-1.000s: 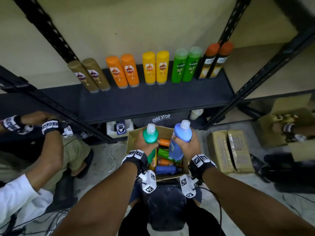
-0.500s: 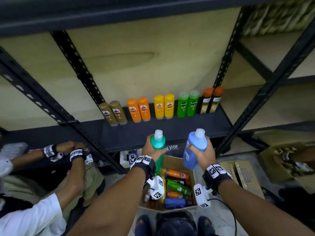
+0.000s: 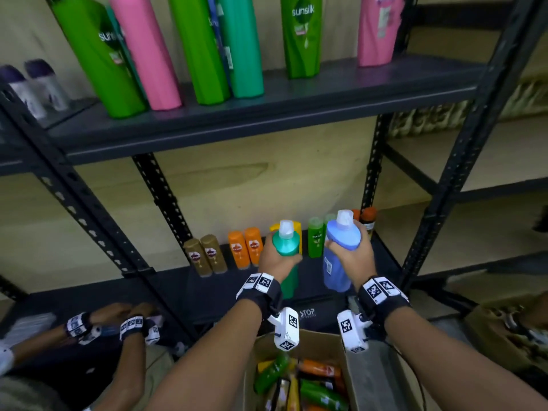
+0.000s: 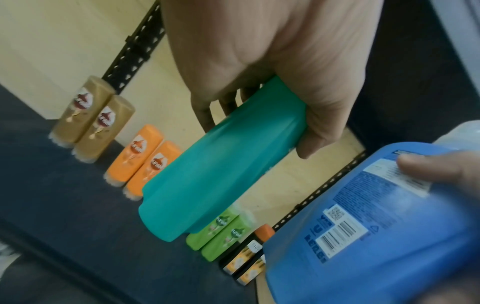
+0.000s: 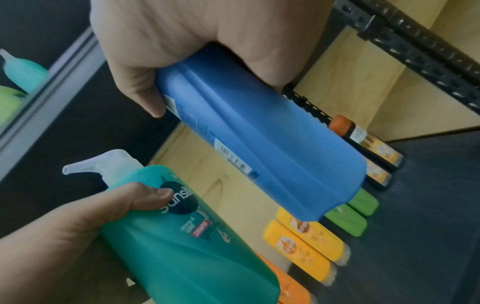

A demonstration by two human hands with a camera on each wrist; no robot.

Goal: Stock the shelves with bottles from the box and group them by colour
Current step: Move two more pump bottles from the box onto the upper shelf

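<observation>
My left hand (image 3: pixel 278 258) grips a teal pump bottle (image 3: pixel 286 247) near its top; the same teal bottle (image 4: pixel 221 176) fills the left wrist view. My right hand (image 3: pixel 351 253) grips a blue pump bottle (image 3: pixel 341 250), also seen as a blue bottle (image 5: pixel 262 148) in the right wrist view. Both bottles are held upright in the air in front of the lower shelf (image 3: pixel 267 289). Below my wrists the cardboard box (image 3: pixel 364 378) holds several small bottles. The upper shelf (image 3: pixel 267 114) carries tall green, pink and teal bottles.
Along the back of the lower shelf stand pairs of small bottles: tan (image 3: pixel 204 256), orange (image 3: pixel 244 247), green (image 3: pixel 315 237), and black with orange caps (image 3: pixel 368 218). Another person's hands (image 3: pixel 118 318) work at the lower left. Black uprights (image 3: pixel 462 161) frame the bay.
Both hands have lifted the teal and blue bottles up from the box to the level of the lower shelf. The head view has tilted up, bringing the upper shelf into sight.
</observation>
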